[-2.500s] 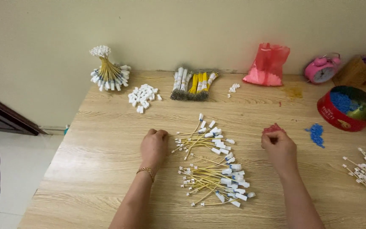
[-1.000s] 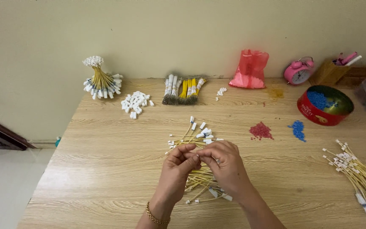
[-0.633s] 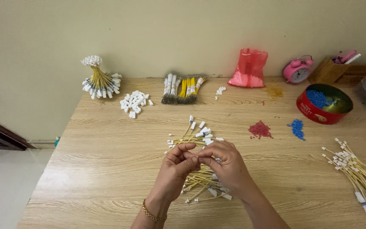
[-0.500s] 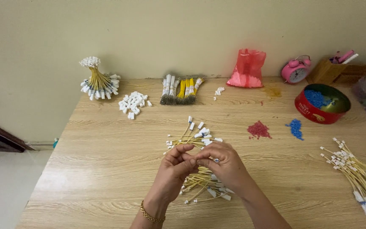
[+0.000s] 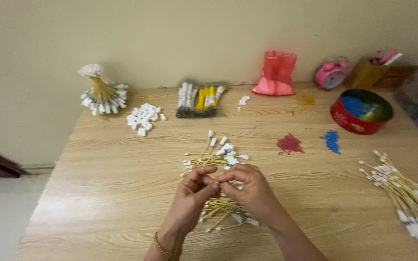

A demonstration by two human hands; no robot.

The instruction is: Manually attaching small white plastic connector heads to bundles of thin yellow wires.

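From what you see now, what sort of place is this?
Probably a home work table for small piecework. Loose yellow sticks lie under both hands, a tied bundle stands by the wall, and a pink clock and red tin suggest a home.

A loose heap of thin yellow sticks with white tips and small white tags (image 5: 218, 159) lies on the middle of the pale wooden tabletop; the sticks cross one another at many angles, some fanning toward the far edge, others spreading toward the near edge; both hands cover the middle of the heap, and whatever piece the fingertips pinch between them is too small to make out.
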